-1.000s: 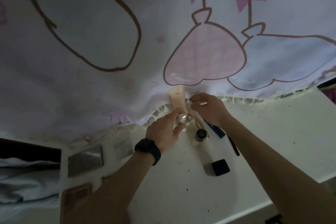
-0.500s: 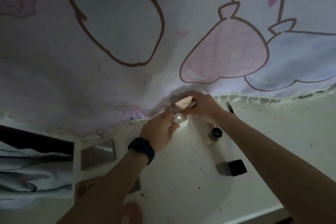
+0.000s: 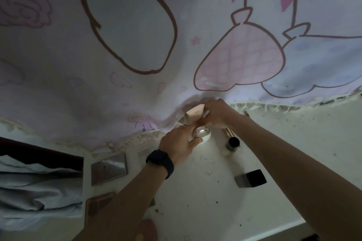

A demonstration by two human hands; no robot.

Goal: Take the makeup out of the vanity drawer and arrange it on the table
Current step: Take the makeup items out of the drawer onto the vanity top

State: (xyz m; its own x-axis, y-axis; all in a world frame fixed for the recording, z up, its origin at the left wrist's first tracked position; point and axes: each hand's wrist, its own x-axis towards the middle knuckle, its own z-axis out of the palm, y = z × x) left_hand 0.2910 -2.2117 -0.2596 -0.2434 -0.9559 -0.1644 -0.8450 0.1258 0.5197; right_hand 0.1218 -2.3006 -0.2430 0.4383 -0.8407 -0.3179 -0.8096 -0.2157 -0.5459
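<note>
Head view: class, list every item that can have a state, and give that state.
left hand, gripping the tube at its pearly cap end.
right hand, gripping the tube's flat end.
tube, held between both hands, cap on.
small bottle, black cap on, on the table.
black box, closed, on the table.

Counts on the table (image 3: 303,152)
One tube (image 3: 195,111), one bottle (image 3: 232,144), one black box (image 3: 251,178), two palettes (image 3: 108,168), one gold stick (image 3: 228,132).

Glossy pearly cap (image 3: 201,132), matt cloth curtain (image 3: 121,94), speckled matt tbl (image 3: 293,143).
</note>
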